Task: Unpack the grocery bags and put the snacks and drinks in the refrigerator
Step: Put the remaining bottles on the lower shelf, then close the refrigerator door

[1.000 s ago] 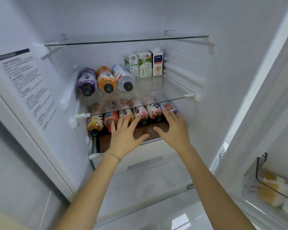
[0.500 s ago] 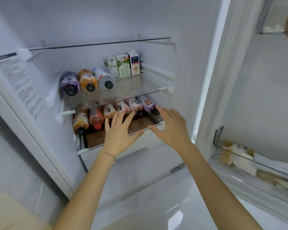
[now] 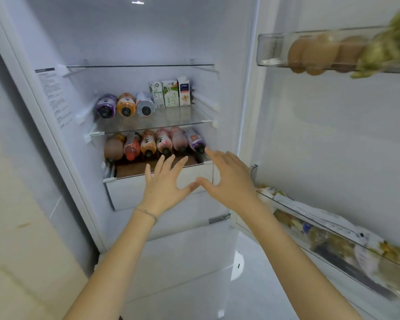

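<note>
Open refrigerator [image 3: 129, 31], door swung out to the right. On the middle glass shelf [image 3: 185, 118], toward its left edge, three bottles on their sides with caps outward: purple bottle [image 3: 106, 106], orange bottle [image 3: 126, 105] and white bottle [image 3: 145, 104], side by side. At the back right corner of the same shelf, three upright cartons [image 3: 170, 93] in a tight row. Higher up, an upper glass shelf [image 3: 139, 65]. Beneath the middle shelf, on the brown surface [image 3: 134, 168] over the white drawer [image 3: 129, 192], a row of six bottles [image 3: 148, 144] lying caps outward from left edge to right edge, the purple-labelled bottle [image 3: 195, 140] last at the right end. Left hand [image 3: 164, 183] flat and open before the drawer's front edge, fingers straight and spread, nothing held, thin bracelet [image 3: 147, 212] at the wrist. Right hand [image 3: 229, 181] likewise open, fingers spread and gripping nothing, forefinger tip just beside the cap of the purple-labelled bottle; cannot tell whether touching. Thumbs of the two hands nearly meeting before the drawer front. On the door, an upper bin [image 3: 275, 49] with blurred brown rounded items and a lower bin [image 3: 333, 232] with packets, too blurred to name. Printed label [image 3: 53, 95] on the left inner wall.
</note>
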Motion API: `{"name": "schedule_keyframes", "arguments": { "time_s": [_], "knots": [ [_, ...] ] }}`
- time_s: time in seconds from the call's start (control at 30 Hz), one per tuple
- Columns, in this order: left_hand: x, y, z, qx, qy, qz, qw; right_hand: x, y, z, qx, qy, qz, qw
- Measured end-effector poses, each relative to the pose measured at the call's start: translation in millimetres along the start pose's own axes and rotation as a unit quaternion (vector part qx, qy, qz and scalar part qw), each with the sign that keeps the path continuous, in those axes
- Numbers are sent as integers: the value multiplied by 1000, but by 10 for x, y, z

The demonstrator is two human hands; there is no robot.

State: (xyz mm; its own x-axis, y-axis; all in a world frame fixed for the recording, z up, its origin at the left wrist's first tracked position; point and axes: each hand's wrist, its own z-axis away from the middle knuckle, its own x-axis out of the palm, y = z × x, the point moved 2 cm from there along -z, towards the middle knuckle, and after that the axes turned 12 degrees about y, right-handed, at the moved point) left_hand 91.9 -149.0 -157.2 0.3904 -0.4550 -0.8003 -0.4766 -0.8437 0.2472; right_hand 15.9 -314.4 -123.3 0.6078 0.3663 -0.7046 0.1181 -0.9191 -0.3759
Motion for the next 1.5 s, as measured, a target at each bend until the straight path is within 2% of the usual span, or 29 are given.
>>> {"name": "schedule_keyframes", "arguments": {
  "time_s": [0.13,0.6,0.83,1.1,1.23,1.5],
  "knots": [
    [-148,218,257,-8,4,1,1000,-187,63,239,2,-33,-1,999],
    [-638,598,711,15,41,-5,999,-861,-55,789,-5,45,-2,999],
    [-765,870,829,61,50,9,997,-1328,-24,1134,43,80,43,995],
    [-726,1658,1160,103,22,49,993,-2023,194,1650,71,128,69,987],
    [-789,2037,1257,106,42,42,993,-2287,337,1813,64,143,46,987],
    [-905,2892,1476,73,95,25,993,-2925,858,2058,-15,176,1,984]
  ]
}}
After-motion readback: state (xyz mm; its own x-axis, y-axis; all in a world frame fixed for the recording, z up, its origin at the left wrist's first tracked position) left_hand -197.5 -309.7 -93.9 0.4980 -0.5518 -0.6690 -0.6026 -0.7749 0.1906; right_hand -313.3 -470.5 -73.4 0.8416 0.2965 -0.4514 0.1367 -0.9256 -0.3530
